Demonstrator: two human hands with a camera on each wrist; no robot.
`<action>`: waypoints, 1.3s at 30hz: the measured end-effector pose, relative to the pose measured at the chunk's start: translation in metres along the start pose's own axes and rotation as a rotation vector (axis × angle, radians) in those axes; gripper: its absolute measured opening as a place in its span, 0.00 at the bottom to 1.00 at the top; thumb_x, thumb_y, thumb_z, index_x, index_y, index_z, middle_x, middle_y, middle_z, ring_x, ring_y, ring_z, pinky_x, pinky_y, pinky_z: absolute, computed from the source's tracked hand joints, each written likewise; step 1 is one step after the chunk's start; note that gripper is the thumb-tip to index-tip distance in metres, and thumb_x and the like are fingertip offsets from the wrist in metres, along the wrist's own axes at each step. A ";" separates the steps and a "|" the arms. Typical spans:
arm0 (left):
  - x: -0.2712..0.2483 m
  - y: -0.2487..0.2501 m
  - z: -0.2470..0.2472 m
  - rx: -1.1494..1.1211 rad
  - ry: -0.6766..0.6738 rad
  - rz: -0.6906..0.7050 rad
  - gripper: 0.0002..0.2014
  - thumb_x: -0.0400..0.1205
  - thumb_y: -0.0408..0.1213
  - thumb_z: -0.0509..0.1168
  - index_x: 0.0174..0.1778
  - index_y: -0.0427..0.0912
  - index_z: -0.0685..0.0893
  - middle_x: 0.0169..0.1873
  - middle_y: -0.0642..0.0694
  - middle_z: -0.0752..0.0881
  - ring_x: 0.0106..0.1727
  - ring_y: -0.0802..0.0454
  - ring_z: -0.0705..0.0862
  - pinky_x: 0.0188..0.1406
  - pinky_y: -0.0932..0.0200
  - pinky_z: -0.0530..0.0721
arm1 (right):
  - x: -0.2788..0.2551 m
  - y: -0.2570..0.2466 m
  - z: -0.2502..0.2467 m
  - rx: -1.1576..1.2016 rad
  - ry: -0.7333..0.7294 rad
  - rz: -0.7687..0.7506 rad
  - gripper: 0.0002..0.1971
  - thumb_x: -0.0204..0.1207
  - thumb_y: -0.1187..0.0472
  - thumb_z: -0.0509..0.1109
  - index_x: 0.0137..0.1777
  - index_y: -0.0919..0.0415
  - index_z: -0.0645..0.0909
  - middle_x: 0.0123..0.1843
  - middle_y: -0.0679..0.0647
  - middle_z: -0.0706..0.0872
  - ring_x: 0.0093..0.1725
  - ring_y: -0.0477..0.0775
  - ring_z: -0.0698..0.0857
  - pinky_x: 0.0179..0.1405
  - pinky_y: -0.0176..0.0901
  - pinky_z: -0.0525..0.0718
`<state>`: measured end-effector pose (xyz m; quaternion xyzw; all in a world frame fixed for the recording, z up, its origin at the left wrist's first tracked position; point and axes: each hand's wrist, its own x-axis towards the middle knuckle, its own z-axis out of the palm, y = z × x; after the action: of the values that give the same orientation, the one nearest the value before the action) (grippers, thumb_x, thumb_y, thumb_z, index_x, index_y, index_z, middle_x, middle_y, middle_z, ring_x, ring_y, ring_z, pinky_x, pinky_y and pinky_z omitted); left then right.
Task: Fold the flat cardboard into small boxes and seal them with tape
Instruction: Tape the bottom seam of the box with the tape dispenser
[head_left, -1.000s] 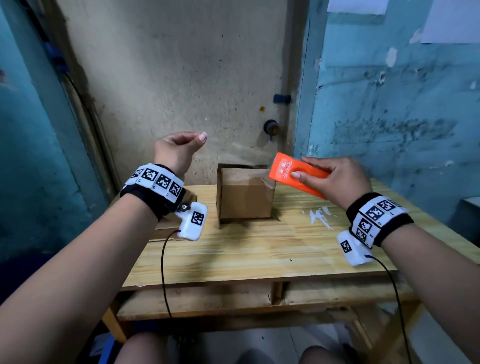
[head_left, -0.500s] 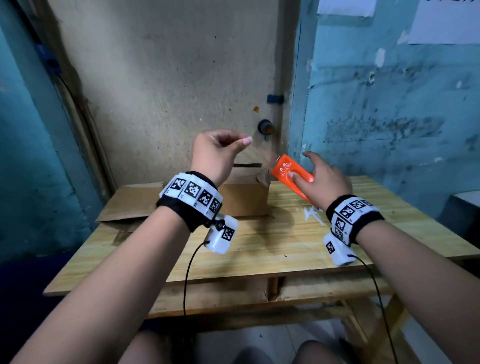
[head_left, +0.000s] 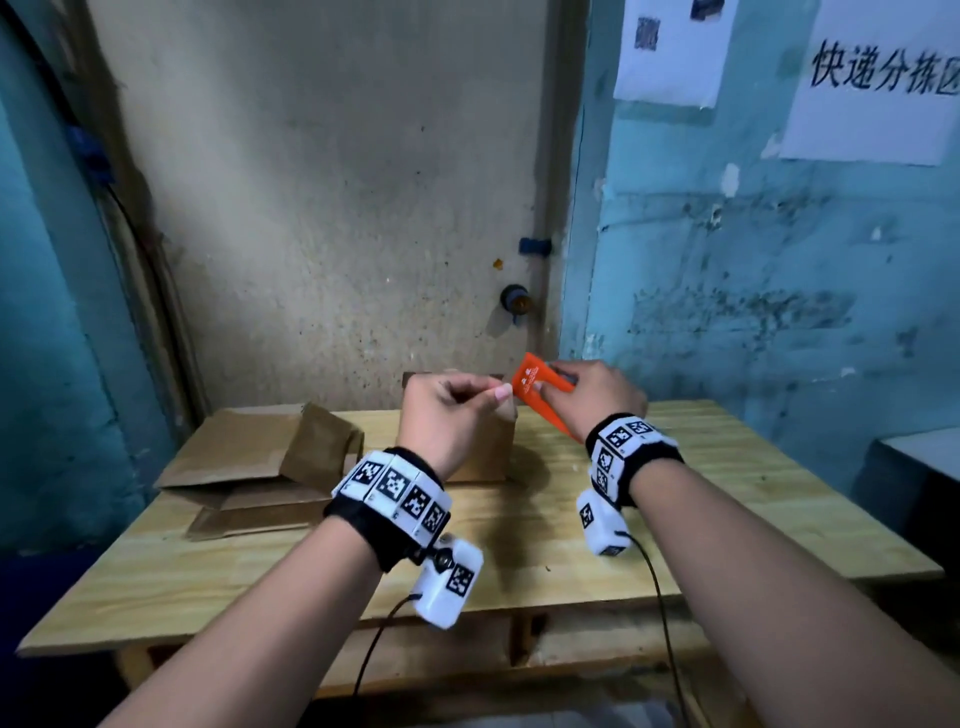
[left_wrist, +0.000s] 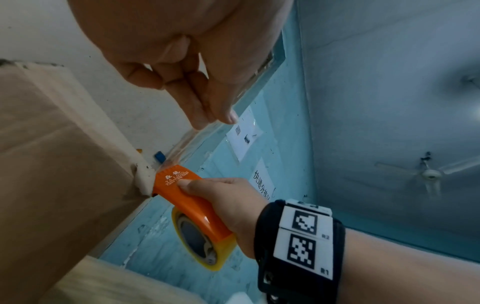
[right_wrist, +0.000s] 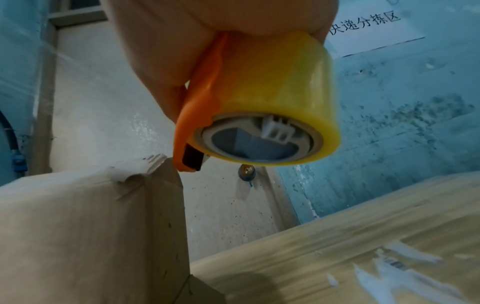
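Note:
A small brown cardboard box (head_left: 485, 452) stands upright on the wooden table (head_left: 727, 499), mostly behind my left hand (head_left: 457, 405). My right hand (head_left: 592, 395) grips an orange tape dispenser (head_left: 540, 384) with a yellowish roll of clear tape (right_wrist: 280, 102), held at the box's upper right corner. My left hand (left_wrist: 207, 98) pinches the free end of the clear tape strip (left_wrist: 187, 142) between thumb and fingertips, just above the box (left_wrist: 52, 164). The strip runs taut from the dispenser's mouth (left_wrist: 174, 174) up to those fingers.
Flat and half-folded cardboard pieces (head_left: 249, 467) lie on the table's left part. White paper scraps (right_wrist: 394, 265) stick to the wood right of the box. A beige door (head_left: 337, 208) and blue walls stand close behind; a grey surface (head_left: 919, 452) sits at the far right.
My left hand has come right and down to the dispenser and now pinches the tape end. My right hand brought the dispenser left to the box's top corner.

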<state>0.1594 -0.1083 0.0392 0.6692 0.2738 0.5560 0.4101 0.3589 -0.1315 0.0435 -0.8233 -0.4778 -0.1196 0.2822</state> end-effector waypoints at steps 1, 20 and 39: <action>-0.001 0.000 -0.003 0.003 0.002 -0.003 0.02 0.74 0.28 0.80 0.39 0.34 0.95 0.37 0.42 0.94 0.37 0.58 0.88 0.48 0.58 0.85 | 0.002 -0.005 0.003 -0.002 -0.007 -0.008 0.22 0.76 0.30 0.70 0.69 0.29 0.85 0.62 0.47 0.93 0.63 0.60 0.90 0.55 0.48 0.84; 0.020 0.047 -0.047 -0.078 -0.236 -0.007 0.04 0.80 0.29 0.75 0.45 0.32 0.88 0.34 0.45 0.87 0.33 0.60 0.85 0.37 0.70 0.81 | 0.016 0.039 0.008 -0.220 -0.389 -0.109 0.27 0.79 0.28 0.68 0.66 0.46 0.90 0.68 0.56 0.90 0.66 0.64 0.87 0.66 0.53 0.86; 0.024 0.043 -0.064 0.376 -0.110 0.248 0.36 0.51 0.46 0.92 0.54 0.44 0.87 0.54 0.51 0.86 0.49 0.59 0.87 0.42 0.68 0.84 | -0.040 -0.099 -0.061 1.131 -0.659 -0.117 0.25 0.78 0.64 0.81 0.73 0.63 0.79 0.37 0.58 0.89 0.29 0.46 0.83 0.36 0.40 0.84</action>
<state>0.0987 -0.0949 0.0918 0.7916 0.2654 0.5040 0.2209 0.2586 -0.1576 0.1093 -0.5141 -0.5722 0.3933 0.5036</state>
